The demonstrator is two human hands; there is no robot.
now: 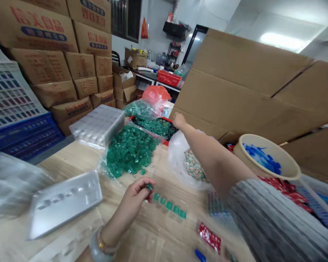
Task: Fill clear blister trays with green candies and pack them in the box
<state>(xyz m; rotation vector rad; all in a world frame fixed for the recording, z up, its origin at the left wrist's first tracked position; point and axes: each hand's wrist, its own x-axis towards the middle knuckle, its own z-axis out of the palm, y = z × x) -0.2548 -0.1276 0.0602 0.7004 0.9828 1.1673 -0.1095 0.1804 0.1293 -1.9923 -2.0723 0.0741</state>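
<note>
My left hand (pixel 142 191) is closed in a pinch on a small green translucent piece (pixel 149 186). Just beside it, a clear plastic tray (pixel 177 218) lies on the table with several green pieces in a row. My right hand (pixel 179 120) is stretched far forward, at the right side of a red-rimmed tray (pixel 165 142) of green pieces, close to the cardboard. Its fingers are mostly hidden. A plastic bag spread with a heap of green pieces (pixel 132 151) lies ahead of my left hand. Under my right forearm sits a white bag (pixel 176 156) of small patterned pieces (pixel 194 167).
Stacked clear trays (pixel 98 125) and a single moulded tray (pixel 65 203) lie left. A beige tub (pixel 242 160) with blue pieces stands right, before a tall cardboard sheet (pixel 235 80). A red packet (pixel 210 237) lies near me. Cartons (pixel 43 67) are piled at the left.
</note>
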